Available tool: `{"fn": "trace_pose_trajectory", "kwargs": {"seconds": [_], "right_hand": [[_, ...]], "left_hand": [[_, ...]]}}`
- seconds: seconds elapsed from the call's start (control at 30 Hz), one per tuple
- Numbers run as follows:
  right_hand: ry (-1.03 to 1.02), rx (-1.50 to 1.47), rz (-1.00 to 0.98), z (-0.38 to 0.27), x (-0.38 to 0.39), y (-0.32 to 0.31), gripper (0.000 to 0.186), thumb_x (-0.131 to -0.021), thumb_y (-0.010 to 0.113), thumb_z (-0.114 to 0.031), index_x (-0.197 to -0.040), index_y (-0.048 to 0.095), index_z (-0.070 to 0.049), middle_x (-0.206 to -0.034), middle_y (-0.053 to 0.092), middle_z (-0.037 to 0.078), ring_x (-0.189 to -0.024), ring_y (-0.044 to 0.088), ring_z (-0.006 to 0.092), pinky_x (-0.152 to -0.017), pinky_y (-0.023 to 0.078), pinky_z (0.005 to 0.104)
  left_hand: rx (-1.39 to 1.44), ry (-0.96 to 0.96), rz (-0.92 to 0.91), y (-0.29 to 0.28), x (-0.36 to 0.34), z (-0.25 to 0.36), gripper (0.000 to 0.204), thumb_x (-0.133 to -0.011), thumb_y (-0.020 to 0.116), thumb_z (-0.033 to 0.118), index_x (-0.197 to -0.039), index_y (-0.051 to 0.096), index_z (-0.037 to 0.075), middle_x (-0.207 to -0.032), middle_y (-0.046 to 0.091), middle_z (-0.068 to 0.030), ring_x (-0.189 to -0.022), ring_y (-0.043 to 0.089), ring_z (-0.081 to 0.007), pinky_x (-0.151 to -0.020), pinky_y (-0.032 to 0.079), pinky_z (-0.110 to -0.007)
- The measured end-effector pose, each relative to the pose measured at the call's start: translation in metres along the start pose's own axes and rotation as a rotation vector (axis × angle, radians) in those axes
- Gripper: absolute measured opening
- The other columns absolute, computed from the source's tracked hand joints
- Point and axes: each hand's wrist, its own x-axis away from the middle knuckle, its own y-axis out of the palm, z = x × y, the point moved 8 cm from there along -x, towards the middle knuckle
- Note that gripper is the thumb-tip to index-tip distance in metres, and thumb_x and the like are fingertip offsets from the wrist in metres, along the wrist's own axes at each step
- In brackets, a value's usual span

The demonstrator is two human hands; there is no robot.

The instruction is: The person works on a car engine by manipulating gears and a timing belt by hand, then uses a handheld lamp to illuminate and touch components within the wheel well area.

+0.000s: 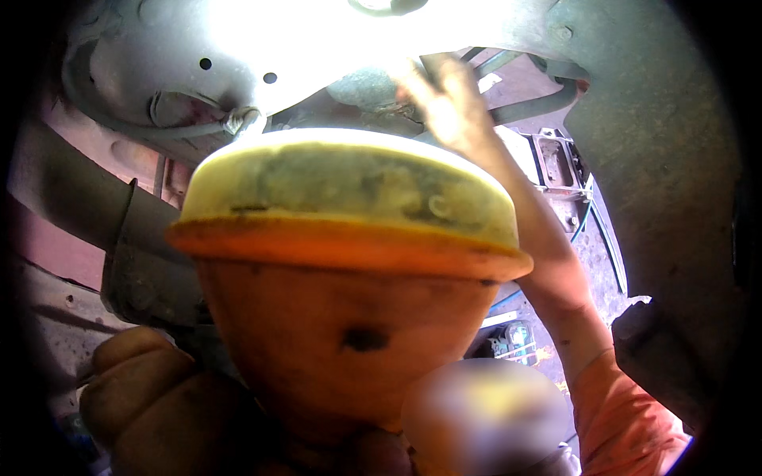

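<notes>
A worn orange tub (pixel 341 317) with a wide flange and a translucent yellowish upper band (pixel 357 182) fills the middle, close to me. Its inside is hidden. My left hand (pixel 143 389), large and in shadow at lower left, has its fingers curled against the tub's side; the grip itself is partly lost in the dark. Past the tub on the right, my right arm stretches up from an orange sleeve (pixel 619 412). Its hand (pixel 444 103), slightly smeared, has its fingers apart below the brightly lit metal panel (pixel 317 40). Nothing shows in that hand.
Overhead, the panel has round holes and a curved hose (pixel 119 123) along its left. A thick dark pipe (pixel 71 182) runs at left. A large greenish panel (pixel 659 159) closes the right side. A metal frame (pixel 556 159) and cables lie beyond. A blurred patch (pixel 484 416) hides the lower middle.
</notes>
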Motion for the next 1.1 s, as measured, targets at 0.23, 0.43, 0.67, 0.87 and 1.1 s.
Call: {"fn": "trace_pose_trajectory", "kwargs": {"seconds": [0.23, 0.43, 0.67, 0.87, 1.1], "right_hand": [[0.111, -0.004, -0.058, -0.003, 0.003, 0.005, 0.062, -0.088, 0.061, -0.059, -0.11, 0.065, -0.001, -0.109, 0.067, 0.025, -0.103, 0.066, 0.0382, -0.092, 0.049, 0.0461], [0.01, 0.205, 0.02, -0.02, 0.006, 0.003, 0.066, -0.085, 0.06, -0.064, -0.118, 0.061, -0.007, -0.108, 0.067, 0.023, -0.105, 0.064, 0.0394, -0.095, 0.049, 0.0464], [-0.041, 0.157, -0.004, -0.013, -0.001, 0.004, 0.071, -0.084, 0.061, -0.065, -0.121, 0.06, -0.004, -0.112, 0.066, 0.023, -0.107, 0.063, 0.0388, -0.096, 0.048, 0.0466], [-0.14, 0.047, 0.088, -0.029, 0.006, 0.006, 0.069, -0.085, 0.066, -0.057, -0.116, 0.058, 0.004, -0.113, 0.064, 0.027, -0.109, 0.063, 0.0368, -0.096, 0.048, 0.0458], [-0.155, 0.099, 0.29, -0.024, 0.016, -0.024, 0.033, -0.091, 0.066, -0.032, -0.1, 0.068, 0.0, -0.09, 0.069, 0.023, -0.087, 0.069, 0.0368, -0.077, 0.053, 0.0419]], "left_hand": [[-0.006, -0.002, -0.012, 0.001, 0.002, 0.001, 0.083, -0.055, 0.088, 0.028, -0.125, 0.051, 0.004, -0.116, 0.056, -0.0138, -0.107, 0.058, -0.0296, -0.091, 0.05, -0.04], [0.001, -0.001, -0.012, 0.001, -0.001, 0.001, 0.083, -0.055, 0.088, 0.027, -0.125, 0.051, 0.004, -0.115, 0.057, -0.0135, -0.106, 0.059, -0.0294, -0.09, 0.05, -0.04], [0.003, -0.004, -0.017, 0.002, 0.004, 0.001, 0.082, -0.054, 0.088, 0.026, -0.124, 0.052, 0.004, -0.115, 0.057, -0.0133, -0.106, 0.059, -0.0292, -0.09, 0.05, -0.039], [0.0, -0.003, -0.008, 0.005, -0.001, 0.002, 0.081, -0.054, 0.089, 0.025, -0.124, 0.053, 0.004, -0.114, 0.058, -0.0131, -0.105, 0.059, -0.029, -0.09, 0.05, -0.039], [0.04, -0.001, 0.022, 0.007, 0.001, 0.008, 0.081, -0.053, 0.089, 0.025, -0.123, 0.053, 0.004, -0.113, 0.058, -0.0128, -0.105, 0.059, -0.0288, -0.089, 0.05, -0.039]]}}
